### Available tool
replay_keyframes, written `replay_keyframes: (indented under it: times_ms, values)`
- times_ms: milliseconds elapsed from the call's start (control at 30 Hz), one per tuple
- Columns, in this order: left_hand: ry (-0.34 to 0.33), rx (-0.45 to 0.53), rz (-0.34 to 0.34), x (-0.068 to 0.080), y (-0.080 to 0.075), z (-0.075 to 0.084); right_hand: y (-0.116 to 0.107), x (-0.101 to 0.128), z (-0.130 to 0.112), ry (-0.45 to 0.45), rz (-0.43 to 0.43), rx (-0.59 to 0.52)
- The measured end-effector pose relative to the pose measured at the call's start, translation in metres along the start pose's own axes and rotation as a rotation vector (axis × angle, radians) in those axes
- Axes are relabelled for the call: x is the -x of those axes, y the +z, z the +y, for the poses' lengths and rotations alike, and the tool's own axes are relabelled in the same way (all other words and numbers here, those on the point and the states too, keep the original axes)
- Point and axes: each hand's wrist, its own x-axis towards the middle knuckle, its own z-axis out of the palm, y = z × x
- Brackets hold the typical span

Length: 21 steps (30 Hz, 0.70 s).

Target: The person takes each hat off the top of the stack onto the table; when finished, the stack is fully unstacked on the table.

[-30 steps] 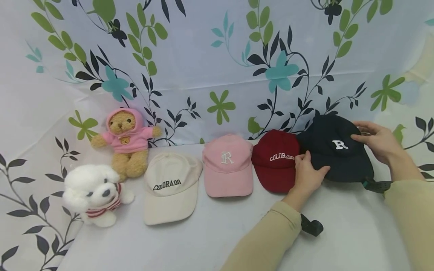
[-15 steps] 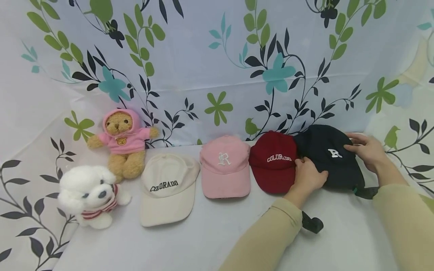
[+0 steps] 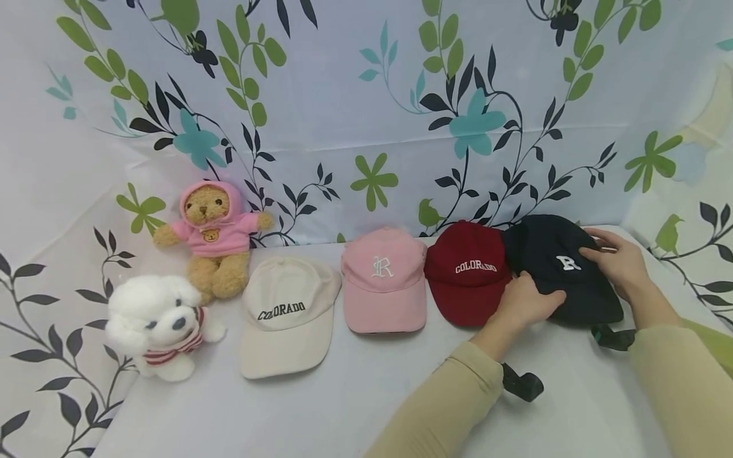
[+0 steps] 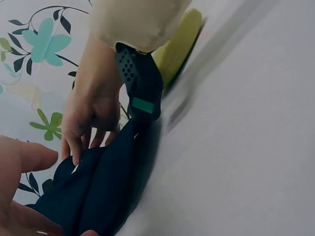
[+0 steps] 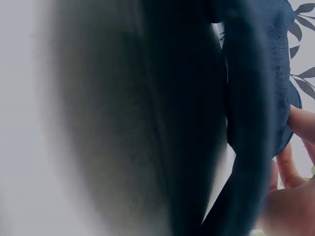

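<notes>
A navy baseball cap [image 3: 564, 273] with a white R stands last on the right of a row of caps on the white surface. My right hand [image 3: 621, 261] grips the right side of its crown, thumb in front and fingers behind. At the cap's left edge my left hand [image 3: 529, 302] holds it, thumb across the front; the other fingers are partly hidden. Close beside that hand sits a dark red cap [image 3: 466, 273] lettered COLORADO. The right wrist view shows the navy brim [image 5: 192, 98] large and blurred, with the right hand [image 5: 293, 196] at the edge.
Farther left sit a pink cap [image 3: 385, 280] and a cream cap [image 3: 289, 318]. A teddy bear [image 3: 212, 235] in a pink hoodie and a white plush dog [image 3: 163, 324] are at the far left. A patterned cloth [image 3: 321, 76] hangs behind.
The navy cap has come down and slightly towards me, both hands on it, from a raised position to the level of the row. The other caps and plush toys stay in place.
</notes>
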Motion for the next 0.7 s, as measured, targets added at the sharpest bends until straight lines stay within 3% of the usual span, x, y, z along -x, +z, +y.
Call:
replay_keyframes:
  times_ms: [200,467,700]
  values:
    - [0.033,0.123,-0.006,0.002,-0.004,-0.009,-0.004,0.009,-0.001,-0.032,0.041,0.035]
    - [0.133,0.297,-0.007,0.009,-0.017,-0.023,-0.011,0.025,-0.006,-0.084,-0.014,0.034]
    - [0.214,0.420,-0.030,0.015,-0.034,-0.036,-0.009,0.039,-0.006,-0.185,-0.064,0.088]
